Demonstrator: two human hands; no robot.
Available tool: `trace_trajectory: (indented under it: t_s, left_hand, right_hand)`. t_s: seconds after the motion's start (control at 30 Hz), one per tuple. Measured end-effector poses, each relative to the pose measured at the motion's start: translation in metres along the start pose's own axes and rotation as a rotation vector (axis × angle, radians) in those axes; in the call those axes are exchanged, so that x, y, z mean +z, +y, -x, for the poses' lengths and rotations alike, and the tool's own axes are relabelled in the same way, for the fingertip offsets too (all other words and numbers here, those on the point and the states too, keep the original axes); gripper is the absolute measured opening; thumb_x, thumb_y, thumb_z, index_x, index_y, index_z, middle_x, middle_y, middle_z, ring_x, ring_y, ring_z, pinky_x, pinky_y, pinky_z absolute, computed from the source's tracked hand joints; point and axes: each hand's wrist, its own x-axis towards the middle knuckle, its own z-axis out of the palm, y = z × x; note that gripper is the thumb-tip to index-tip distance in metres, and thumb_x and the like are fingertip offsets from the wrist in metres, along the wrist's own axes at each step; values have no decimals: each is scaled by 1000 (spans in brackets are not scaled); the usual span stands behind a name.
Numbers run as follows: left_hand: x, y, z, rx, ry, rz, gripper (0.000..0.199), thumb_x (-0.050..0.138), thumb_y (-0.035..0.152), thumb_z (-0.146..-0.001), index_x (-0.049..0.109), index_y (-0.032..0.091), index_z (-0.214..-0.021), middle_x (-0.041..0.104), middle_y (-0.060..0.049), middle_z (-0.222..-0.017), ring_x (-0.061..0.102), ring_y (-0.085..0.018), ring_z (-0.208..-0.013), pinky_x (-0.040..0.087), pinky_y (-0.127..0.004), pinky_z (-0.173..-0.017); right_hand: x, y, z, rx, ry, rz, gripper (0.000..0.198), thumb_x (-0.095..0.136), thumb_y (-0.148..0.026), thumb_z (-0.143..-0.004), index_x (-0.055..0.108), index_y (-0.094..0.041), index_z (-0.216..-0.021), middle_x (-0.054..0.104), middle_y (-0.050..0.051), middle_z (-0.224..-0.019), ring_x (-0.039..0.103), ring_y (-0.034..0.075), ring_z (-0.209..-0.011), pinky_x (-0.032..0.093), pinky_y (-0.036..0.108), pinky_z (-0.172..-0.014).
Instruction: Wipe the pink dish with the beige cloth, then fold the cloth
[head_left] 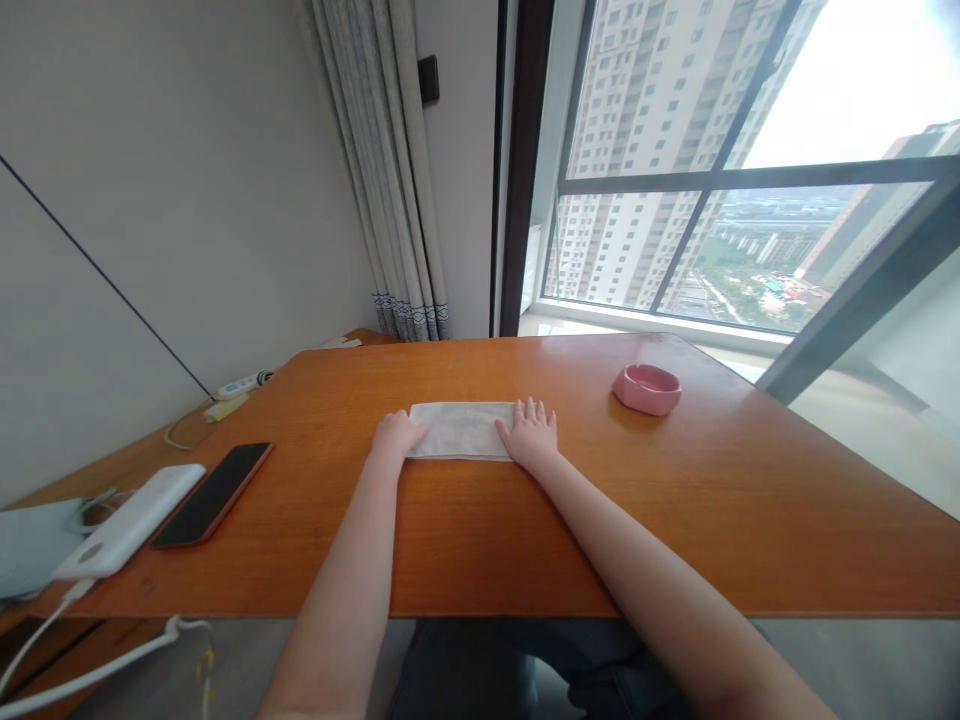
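Off-white cloth [466, 431] laid flat as an oblong strip on the orange-brown wooden bench [480, 540], near the middle, long sides running left to right. At its left end, the left hand [398, 436], thumb over the fabric, fingers close together; cannot tell whether pinching or merely pressing. On its right end, the right hand [529, 430], palm down, fingers spread wide, thumb pointing inward over the cloth. Farther right, well apart from both hands, a pink dish [646, 402] with a faceted outer wall. Off to the left, a dark-screened phone [217, 493] lying face up, and just beside it a white power bank [139, 518] with a white cable [45, 630] at its near end. Beyond the far edge, a grey curtain [386, 170] and, to the right, a large window [637, 184] looking onto tall buildings [637, 100].
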Motion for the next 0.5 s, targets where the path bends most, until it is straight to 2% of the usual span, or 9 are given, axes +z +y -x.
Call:
trace_trajectory:
  t_s: [0.13,0.23,0.27,0.33,0.4,0.43,0.5]
  left_hand:
    - [0,-5,-6,-4,-54,135,52,55,37,-75,44,18,-122,64,-16,-113,65,-28,-93,48,-34,-74]
    - [-6,-1,-2,45,-21,191,61,57,26,-73,38,18,-130,59,-16,-123,62,-29,-102,47,-35,-80]
    - [-10,3,2,65,35,227,60,55,24,-75,37,19,-132,58,-16,-125,61,-29,-105,47,-35,-82]
    - [-15,15,13,113,234,329,54,49,22,-80,36,20,-132,58,-13,-125,58,-27,-109,45,-35,-87]
    - [-15,32,27,193,456,443,45,42,24,-87,37,21,-131,58,-11,-123,57,-23,-110,44,-33,-91]
    - [-12,42,35,252,525,486,42,40,26,-89,37,20,-130,58,-10,-121,57,-21,-110,43,-32,-93]
    - [-2,59,47,381,521,517,37,42,26,-89,41,20,-126,59,-9,-117,57,-19,-107,43,-30,-95]
  right_hand:
    - [-4,-4,8,-69,46,34,71,21,-55,-92,20,-13,-149,12,11,-157,5,30,-144,1,49,-114]
    - [-5,-11,19,-93,-37,36,70,21,-57,-92,20,-18,-149,10,9,-157,4,33,-144,2,54,-113]
    - [-4,-14,21,-77,-65,24,71,22,-58,-91,21,-18,-149,11,9,-157,5,35,-143,3,57,-112]
    - [-2,-22,25,-83,-56,-25,70,23,-60,-91,23,-19,-149,13,11,-157,7,38,-143,5,59,-111]
    - [0,-29,24,-190,18,-118,66,23,-55,-93,26,-20,-148,18,10,-156,11,35,-143,9,55,-112]
    - [1,-31,22,-253,54,-181,62,23,-51,-94,27,-19,-147,21,9,-155,14,31,-143,12,50,-113]
    - [2,-33,16,-322,110,-327,55,22,-37,-95,31,-16,-145,29,8,-152,23,22,-141,20,38,-114]
